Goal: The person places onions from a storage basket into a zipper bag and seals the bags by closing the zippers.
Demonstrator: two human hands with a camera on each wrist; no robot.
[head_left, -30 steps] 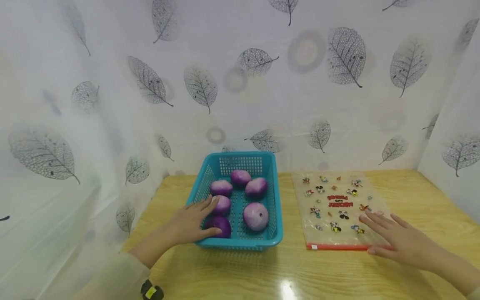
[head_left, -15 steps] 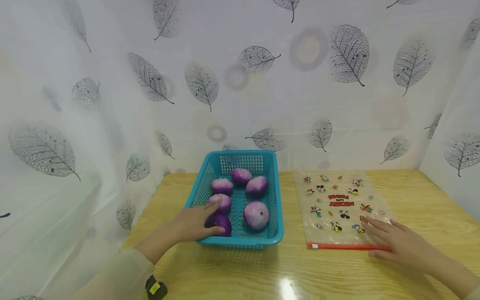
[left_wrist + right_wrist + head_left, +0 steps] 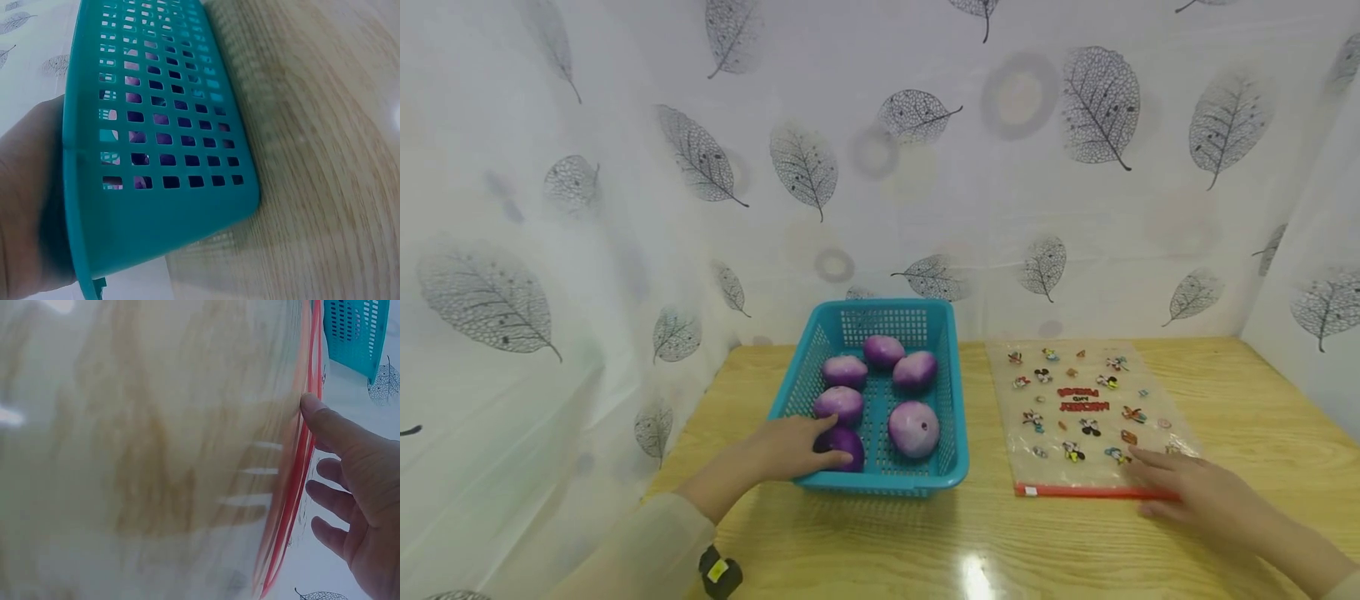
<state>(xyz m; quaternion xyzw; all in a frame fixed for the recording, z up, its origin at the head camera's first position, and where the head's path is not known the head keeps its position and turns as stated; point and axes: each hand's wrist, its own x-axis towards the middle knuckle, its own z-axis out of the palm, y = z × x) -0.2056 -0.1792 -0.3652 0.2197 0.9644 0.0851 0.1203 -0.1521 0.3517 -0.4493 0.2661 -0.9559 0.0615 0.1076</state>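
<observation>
My left hand [image 3: 786,448] reaches over the near left corner of a turquoise plastic basket [image 3: 957,417]. Its thumb and fingers curl round a dark purple onion [image 3: 848,448] inside. Several paler purple onions, such as a round one [image 3: 913,429], lie in the basket. In the left wrist view the basket's wall [image 3: 156,225] hides the fingertips. On the right, my right hand [image 3: 1206,497] hovers low over a clear zip bag [image 3: 1045,475] with cartoon prints, its fingers relaxed. In the right wrist view its thumb tip is right at the red zipper strip [image 3: 294,506].
The light wooden table [image 3: 880,542] runs back to a white curtain [image 3: 925,183] printed with grey leaves, which also hangs at both sides. A small black object with a yellow label [image 3: 718,571] shows by the left sleeve [image 3: 662,533].
My left hand has drawn slightly back and its fingers have curled down round the dark purple onion. My right hand has shifted a little toward me, its fingers less spread.
</observation>
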